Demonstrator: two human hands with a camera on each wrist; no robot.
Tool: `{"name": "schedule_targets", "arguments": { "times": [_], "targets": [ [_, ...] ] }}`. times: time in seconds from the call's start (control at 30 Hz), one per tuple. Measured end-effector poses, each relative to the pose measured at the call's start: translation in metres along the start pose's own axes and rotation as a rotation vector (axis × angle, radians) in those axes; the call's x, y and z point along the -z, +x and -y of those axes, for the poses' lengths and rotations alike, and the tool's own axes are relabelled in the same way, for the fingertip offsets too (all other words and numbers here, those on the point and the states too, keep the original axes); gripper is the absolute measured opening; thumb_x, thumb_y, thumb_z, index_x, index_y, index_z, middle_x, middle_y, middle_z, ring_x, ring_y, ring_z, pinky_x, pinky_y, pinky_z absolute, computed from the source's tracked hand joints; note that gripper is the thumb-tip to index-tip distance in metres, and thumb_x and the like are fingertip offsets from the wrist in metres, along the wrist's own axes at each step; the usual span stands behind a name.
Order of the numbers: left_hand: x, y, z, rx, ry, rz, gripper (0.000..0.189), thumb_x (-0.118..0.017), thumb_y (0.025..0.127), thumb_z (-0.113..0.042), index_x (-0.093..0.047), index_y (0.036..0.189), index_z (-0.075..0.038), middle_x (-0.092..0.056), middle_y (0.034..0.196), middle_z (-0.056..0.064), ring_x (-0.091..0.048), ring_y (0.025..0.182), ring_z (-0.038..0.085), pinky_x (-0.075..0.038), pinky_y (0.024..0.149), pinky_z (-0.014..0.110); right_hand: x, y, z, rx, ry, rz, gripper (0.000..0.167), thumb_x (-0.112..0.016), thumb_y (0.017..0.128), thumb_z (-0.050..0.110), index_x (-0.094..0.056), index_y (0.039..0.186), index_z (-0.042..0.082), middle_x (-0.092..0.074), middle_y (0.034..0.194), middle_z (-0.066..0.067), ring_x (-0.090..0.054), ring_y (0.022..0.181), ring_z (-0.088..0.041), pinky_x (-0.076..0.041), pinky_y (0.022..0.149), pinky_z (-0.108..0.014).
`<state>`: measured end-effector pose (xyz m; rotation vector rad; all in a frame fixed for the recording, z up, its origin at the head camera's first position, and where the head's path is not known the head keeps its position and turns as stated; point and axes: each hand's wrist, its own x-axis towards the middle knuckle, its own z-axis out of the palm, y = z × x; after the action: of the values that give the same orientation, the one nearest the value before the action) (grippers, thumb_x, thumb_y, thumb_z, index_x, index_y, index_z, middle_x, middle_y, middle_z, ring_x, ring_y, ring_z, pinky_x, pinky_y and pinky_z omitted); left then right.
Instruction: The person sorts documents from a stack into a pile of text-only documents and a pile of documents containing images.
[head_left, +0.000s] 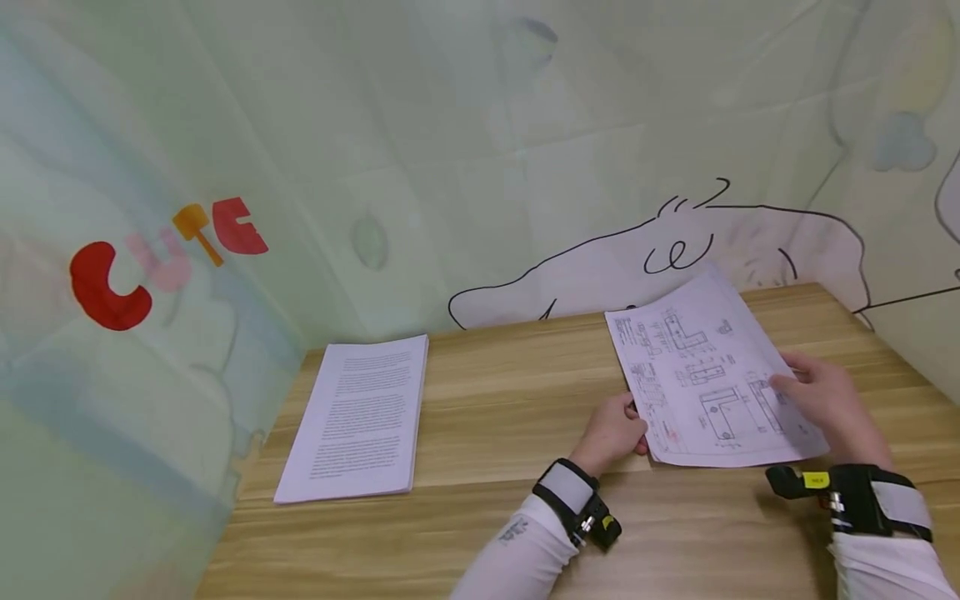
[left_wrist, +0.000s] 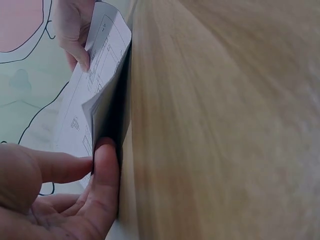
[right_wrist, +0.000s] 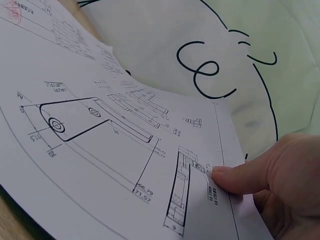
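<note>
Both hands hold a technical drawing sheet, printed with bracket views and dimensions, at the right of the table in the head view. My left hand pinches its left edge between thumb and fingers. On the opposite edge, my right hand grips with the thumb on the printed face; those fingers are mostly hidden behind it. The paper bows and its far end stands up off the table. In the left wrist view, a loose corner peels away from a dark layer underneath.
A neat stack of text pages lies on the left of the wooden table. A printed fabric backdrop with cartoon lines and coloured letters rises right behind the table's back edge. Each wrist wears a strapped camera.
</note>
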<state>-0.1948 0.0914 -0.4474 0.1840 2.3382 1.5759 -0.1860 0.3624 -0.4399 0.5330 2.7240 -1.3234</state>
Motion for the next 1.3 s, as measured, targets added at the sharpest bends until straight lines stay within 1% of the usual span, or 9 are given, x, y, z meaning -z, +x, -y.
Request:
{"name": "schedule_targets", "arguments": {
  "times": [0.1, 0.23, 0.47, 0.63, 0.73, 0.9, 1.17, 1.23, 1.3],
  "targets": [
    [-0.002, 0.001, 0.000, 0.016, 0.000, -0.013, 0.014, -0.059, 0.088, 0.007, -0.066, 0.095, -0.002, -0.054, 0.062, -0.001, -0.051, 0.045, 0.010, -0.038, 0.042, 0.014, 0.000, 0.003, -0.002, -0.012, -0.016, -0.004, 0.065, -0.044, 0.104, 0.029, -0.017, 0.156, -0.001, -0.039, 0.138, -0.040, -0.055, 0.098, -0.040, -0.040, 0.071, -0.037],
    [-0.005, 0.003, 0.000, 0.015, -0.009, -0.024, 0.015, -0.060, 0.087, 0.006, -0.068, 0.096, -0.003, -0.052, 0.059, -0.002, -0.050, 0.043, 0.009, -0.039, 0.041, 0.014, 0.001, 0.008, -0.007, 0.006, -0.058, -0.012, 0.064, -0.044, 0.104, 0.027, -0.019, 0.154, -0.005, -0.040, 0.135, -0.041, -0.056, 0.095, -0.041, -0.042, 0.070, -0.038],
    [-0.005, 0.006, 0.001, 0.025, -0.020, -0.009, 0.021, -0.062, 0.088, 0.005, -0.069, 0.107, -0.001, -0.052, 0.055, -0.002, -0.046, 0.041, 0.008, -0.038, 0.040, 0.014, 0.000, 0.014, -0.013, 0.030, -0.098, -0.035, 0.061, -0.045, 0.104, 0.023, -0.022, 0.152, -0.009, -0.037, 0.137, -0.044, -0.048, 0.101, -0.047, -0.041, 0.078, -0.052],
    [-0.007, 0.008, -0.002, 0.016, 0.037, -0.005, 0.004, -0.064, 0.090, -0.003, -0.069, 0.090, -0.003, -0.052, 0.051, -0.001, -0.046, 0.040, 0.007, -0.038, 0.040, 0.015, 0.002, 0.015, -0.012, 0.014, -0.121, -0.061, 0.059, -0.045, 0.103, 0.018, -0.024, 0.150, -0.010, -0.037, 0.136, -0.043, -0.044, 0.103, -0.049, -0.038, 0.083, -0.058],
    [-0.008, 0.006, -0.004, 0.016, 0.083, -0.001, 0.013, -0.064, 0.091, -0.009, -0.064, 0.079, -0.007, -0.051, 0.050, -0.001, -0.046, 0.040, 0.007, -0.037, 0.041, 0.016, 0.003, 0.014, -0.011, -0.007, -0.133, -0.070, 0.058, -0.046, 0.102, 0.016, -0.025, 0.150, -0.010, -0.036, 0.137, -0.044, -0.043, 0.105, -0.050, -0.037, 0.085, -0.060],
    [-0.007, 0.002, -0.006, 0.008, 0.091, 0.007, 0.025, -0.061, 0.093, -0.012, -0.056, 0.069, -0.009, -0.049, 0.048, -0.002, -0.046, 0.041, 0.007, -0.034, 0.042, 0.017, 0.004, 0.009, -0.009, -0.018, -0.158, -0.108, 0.058, -0.042, 0.103, 0.020, -0.024, 0.151, -0.008, -0.038, 0.137, -0.044, -0.045, 0.109, -0.052, -0.039, 0.085, -0.061],
    [-0.001, -0.006, 0.003, -0.064, 0.142, -0.062, 0.034, -0.060, 0.093, -0.015, -0.048, 0.061, -0.009, -0.047, 0.047, -0.007, -0.041, 0.042, 0.006, -0.025, 0.042, 0.019, 0.005, 0.000, 0.007, 0.042, -0.263, -0.135, 0.058, -0.040, 0.104, 0.027, -0.031, 0.148, -0.010, -0.041, 0.136, -0.045, -0.043, 0.116, -0.059, -0.040, 0.088, -0.066],
    [0.004, -0.008, 0.006, -0.092, 0.179, -0.092, 0.032, -0.060, 0.092, -0.015, -0.050, 0.063, -0.006, -0.047, 0.050, -0.005, -0.039, 0.044, 0.006, -0.025, 0.043, 0.020, 0.003, -0.003, 0.012, 0.081, -0.284, -0.135, 0.058, -0.041, 0.104, 0.028, -0.034, 0.146, -0.010, -0.043, 0.135, -0.045, -0.045, 0.114, -0.058, -0.041, 0.086, -0.064],
    [0.010, -0.011, 0.007, -0.112, 0.206, -0.128, 0.023, -0.060, 0.092, -0.017, -0.064, 0.076, -0.002, -0.057, 0.061, -0.004, -0.046, 0.053, 0.004, -0.033, 0.049, 0.018, 0.000, -0.004, 0.017, 0.117, -0.290, -0.140, 0.057, -0.042, 0.104, 0.029, -0.036, 0.146, -0.009, -0.045, 0.134, -0.044, -0.046, 0.112, -0.057, -0.042, 0.084, -0.063]
  ]
}}
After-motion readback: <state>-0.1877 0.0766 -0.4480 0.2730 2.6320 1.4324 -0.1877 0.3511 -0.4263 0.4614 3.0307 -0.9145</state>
